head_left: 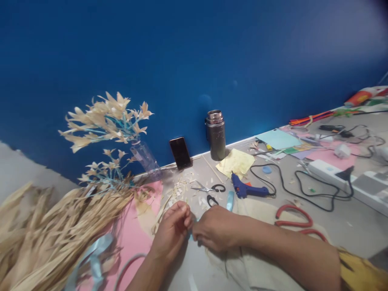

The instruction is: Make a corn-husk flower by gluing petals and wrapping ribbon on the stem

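My left hand (175, 226) is closed in a pinch, its fingertips turned up and mostly hiding whatever is in them. Close beside it, my right hand (216, 229) is bent down with its fingers pressed together. A bit of light blue strip (190, 236) shows between the hands, at the right fingertips. Just beyond them lie small black-handled scissors (209, 188) among pale scraps (182, 184). A blue glue gun (250, 190) rests past my right hand, with a short light blue strip (230, 201) nearer to me.
Dried husks (36, 238) and blue ribbon (98, 246) cover the left side. Husk flowers (106, 121) stand in a clear bottle (147, 159). A phone (180, 152) and flask (216, 137) stand against the wall. Red-handled pliers (294, 222), cords and a power strip (329, 173) lie right.
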Motion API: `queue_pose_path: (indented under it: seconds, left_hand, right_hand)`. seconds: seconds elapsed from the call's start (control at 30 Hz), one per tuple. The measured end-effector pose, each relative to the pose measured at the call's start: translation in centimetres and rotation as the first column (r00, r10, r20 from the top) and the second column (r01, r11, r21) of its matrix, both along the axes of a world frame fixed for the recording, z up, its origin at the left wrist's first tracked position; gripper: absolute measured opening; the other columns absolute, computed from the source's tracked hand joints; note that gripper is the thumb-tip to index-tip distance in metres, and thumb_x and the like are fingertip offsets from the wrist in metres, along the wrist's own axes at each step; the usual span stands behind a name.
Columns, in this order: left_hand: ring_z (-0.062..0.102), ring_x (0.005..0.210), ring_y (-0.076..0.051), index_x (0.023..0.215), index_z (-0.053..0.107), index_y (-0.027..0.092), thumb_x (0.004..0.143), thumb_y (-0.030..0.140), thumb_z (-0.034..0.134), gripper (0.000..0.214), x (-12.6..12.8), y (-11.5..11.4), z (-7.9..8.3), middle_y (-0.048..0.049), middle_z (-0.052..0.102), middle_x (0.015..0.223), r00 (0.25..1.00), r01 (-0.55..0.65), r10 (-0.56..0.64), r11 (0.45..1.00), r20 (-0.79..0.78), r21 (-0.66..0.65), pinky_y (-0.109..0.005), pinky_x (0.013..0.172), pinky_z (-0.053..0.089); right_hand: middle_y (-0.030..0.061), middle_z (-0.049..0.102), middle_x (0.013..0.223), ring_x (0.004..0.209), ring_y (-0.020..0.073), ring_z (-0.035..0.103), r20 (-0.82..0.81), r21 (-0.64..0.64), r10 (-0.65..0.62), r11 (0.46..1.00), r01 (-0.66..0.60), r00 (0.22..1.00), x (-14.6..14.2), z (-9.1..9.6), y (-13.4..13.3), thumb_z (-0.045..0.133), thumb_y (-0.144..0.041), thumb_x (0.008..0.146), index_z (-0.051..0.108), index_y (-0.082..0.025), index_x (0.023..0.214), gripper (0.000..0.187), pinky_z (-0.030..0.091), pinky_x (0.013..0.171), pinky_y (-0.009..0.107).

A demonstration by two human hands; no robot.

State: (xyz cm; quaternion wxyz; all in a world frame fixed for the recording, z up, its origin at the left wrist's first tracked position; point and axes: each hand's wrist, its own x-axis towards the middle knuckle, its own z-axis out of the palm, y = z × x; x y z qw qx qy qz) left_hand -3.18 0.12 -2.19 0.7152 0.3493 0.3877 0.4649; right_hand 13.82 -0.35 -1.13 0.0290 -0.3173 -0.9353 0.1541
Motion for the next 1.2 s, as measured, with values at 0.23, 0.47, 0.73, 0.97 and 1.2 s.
queue_pose_path:
  seconds: [0.23, 0.47, 0.73, 0.97, 1.2]
  left_hand:
    - [0.043, 0.052, -0.009, 0.071, 0.058, 0.017, 0.075, 0.031, 0.080, 0.027, 0.2, -0.2, 0.2, 0.0034, 0.051, 0.057, 0.999, 0.048, -0.048, 0.999, -0.024, 0.015, -0.021, 0.052, 0.037]
    - [0.040, 0.052, -0.007, 0.069, 0.060, 0.015, 0.071, 0.034, 0.085, 0.031, 0.3, -0.5, -0.5, 0.0041, 0.050, 0.056, 0.994, 0.072, -0.064, 0.993, -0.093, 0.092, -0.020, 0.053, 0.032]
    - [0.048, 0.056, -0.009, 0.072, 0.067, 0.014, 0.065, 0.040, 0.089, 0.035, 1.0, -1.4, -1.4, 0.0000, 0.057, 0.064, 0.989, 0.102, -0.082, 0.981, -0.127, 0.163, -0.022, 0.055, 0.034]
    - [0.046, 0.051, -0.006, 0.075, 0.062, 0.015, 0.068, 0.032, 0.088, 0.032, 0.8, -0.8, -1.4, 0.0006, 0.059, 0.067, 0.989, 0.040, -0.042, 0.999, 0.142, 0.018, -0.020, 0.053, 0.035]
    - [0.046, 0.052, -0.007, 0.074, 0.061, 0.015, 0.068, 0.031, 0.086, 0.030, 0.7, -0.8, -1.1, 0.0015, 0.058, 0.066, 0.994, -0.054, 0.051, 0.998, 0.101, 0.028, -0.021, 0.052, 0.035]
  right_hand:
    - [-0.0014, 0.074, 0.078, 0.061, 0.0148, 0.060, 0.083, 0.040, 0.066, 0.997, -0.069, 0.994, 0.6, 0.8, -0.1, 0.057, -0.029, 0.092, 0.066, -0.023, 0.087, 0.012, 0.020, 0.047, 0.029]
    - [0.0042, 0.076, 0.076, 0.058, 0.0167, 0.061, 0.048, 0.076, 0.033, 0.996, -0.037, 0.998, 0.3, -0.4, -0.3, 0.045, -0.031, 0.100, 0.070, -0.019, 0.082, 0.033, 0.022, 0.050, 0.030]
    - [0.0020, 0.078, 0.074, 0.063, 0.0170, 0.065, -0.086, -0.051, 0.032, 0.998, -0.037, 0.996, 0.3, -0.5, -0.4, 0.056, -0.012, 0.081, 0.073, -0.022, 0.077, 0.021, 0.029, 0.057, 0.029]
    - [0.0026, 0.078, 0.081, 0.074, 0.0195, 0.069, -0.297, -0.101, -0.045, 0.995, 0.016, 0.954, 1.3, -0.8, 0.3, 0.054, -0.015, 0.084, 0.076, -0.024, 0.081, 0.024, 0.041, 0.070, 0.028]
    - [0.0004, 0.070, 0.070, 0.061, 0.0167, 0.060, -0.510, -0.344, -0.505, 0.862, 0.373, 0.696, 1.2, -0.6, 0.6, 0.055, -0.026, 0.084, 0.069, -0.021, 0.083, 0.015, 0.041, 0.058, 0.027]
